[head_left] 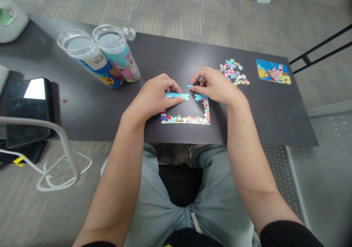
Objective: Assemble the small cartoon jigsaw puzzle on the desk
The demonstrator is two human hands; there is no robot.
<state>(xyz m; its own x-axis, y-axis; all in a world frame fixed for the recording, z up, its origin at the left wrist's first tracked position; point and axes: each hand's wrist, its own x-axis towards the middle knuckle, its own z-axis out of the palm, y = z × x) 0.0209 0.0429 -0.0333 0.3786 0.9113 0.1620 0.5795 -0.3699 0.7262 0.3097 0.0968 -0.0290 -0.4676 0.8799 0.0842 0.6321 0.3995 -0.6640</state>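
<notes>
A jigsaw puzzle border (185,120) lies on the dark table, a rectangular frame of joined pieces with a gap in its far edge. My left hand (156,93) rests at the far left part of this border, thumb and fingers spread along the blue strip. Just beyond the gap, my right hand (213,83) pinches a small blue puzzle piece (190,87) between thumb and index finger. Right of that hand sits a pile of loose puzzle pieces (233,72), mostly pink, blue and yellow.
Two clear-topped printed canisters (129,65) stand at the left, a round lid (128,33) behind them. A picture card (274,71) lies at the far right. A black tablet-like device (29,111) and a white cable (64,140) occupy the left end.
</notes>
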